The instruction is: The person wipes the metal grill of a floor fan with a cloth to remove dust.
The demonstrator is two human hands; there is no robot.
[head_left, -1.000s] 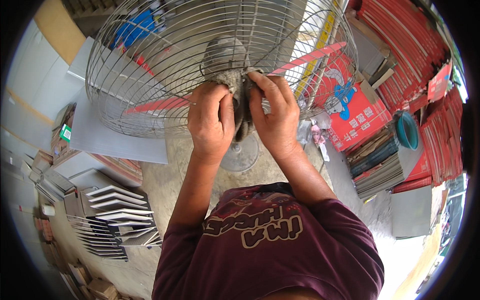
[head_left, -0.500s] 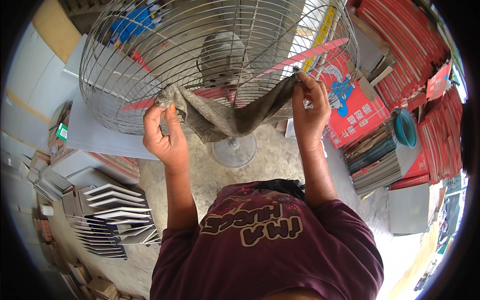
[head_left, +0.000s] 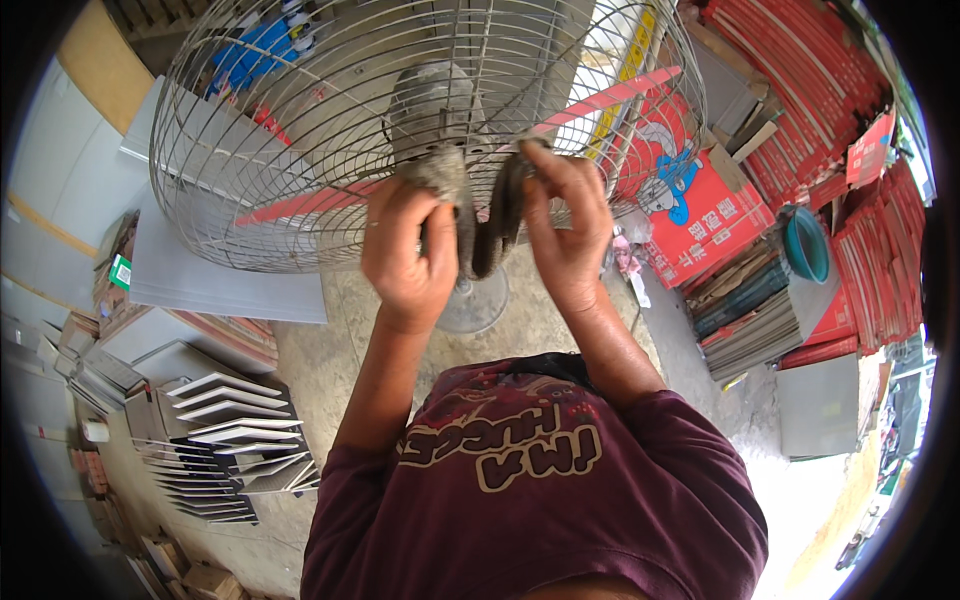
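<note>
A dirty grey-brown cloth (head_left: 487, 245) hangs in a narrow loop between my two hands. One end is pinched in the fingers of my left hand (head_left: 408, 250), where a pale, crumpled part sticks up. My right hand (head_left: 568, 220) grips the other end between thumb and fingers. Both hands are in front of a large fan's wire cage (head_left: 290, 170); whether the cloth touches the wires I cannot tell. Behind the wires are the fan's red blades (head_left: 625, 100) and grey motor (head_left: 432, 105). Its round grey base (head_left: 478, 308) stands on the floor below.
Grey boards (head_left: 220, 265) lie at the left, above a rack of thin white-edged panels (head_left: 235, 410). On the right are a red printed carton (head_left: 710, 225), stacks of red flat boxes (head_left: 800, 80) and a teal basin (head_left: 808, 245). Concrete floor (head_left: 320, 350) shows between them.
My hands have come close together, the left moving right and the right moving left. The cloth, stretched wide before, now sags in a tight fold between them.
</note>
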